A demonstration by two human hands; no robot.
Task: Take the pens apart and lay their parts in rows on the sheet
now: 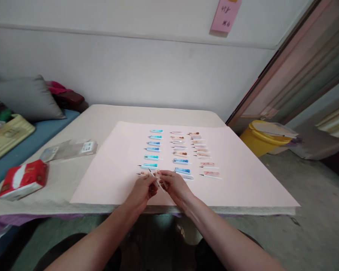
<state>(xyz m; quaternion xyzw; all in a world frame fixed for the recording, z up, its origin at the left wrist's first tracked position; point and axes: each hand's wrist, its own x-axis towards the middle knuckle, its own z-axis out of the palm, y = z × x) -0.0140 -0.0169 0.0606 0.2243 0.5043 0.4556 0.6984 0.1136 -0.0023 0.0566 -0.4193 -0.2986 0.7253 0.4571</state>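
Note:
My left hand (142, 190) and my right hand (173, 186) meet over the near edge of a pale pink sheet (110, 165). Both pinch a small thin white stick-like item (155, 178) between their fingertips. Just beyond them lie three columns of small items on the sheet: blue ones (154, 146) on the left, mixed ones (179, 150) in the middle, pinkish ones (203, 154) on the right. Each has a thin white stem.
The pink sheet lies on a beige table (73, 177). On its left part lie a red tissue pack (22, 180) and a clear plastic packet (69, 149). A grey cushion (28, 98) sits on a blue bed at left. A yellow bin (261, 137) stands at right.

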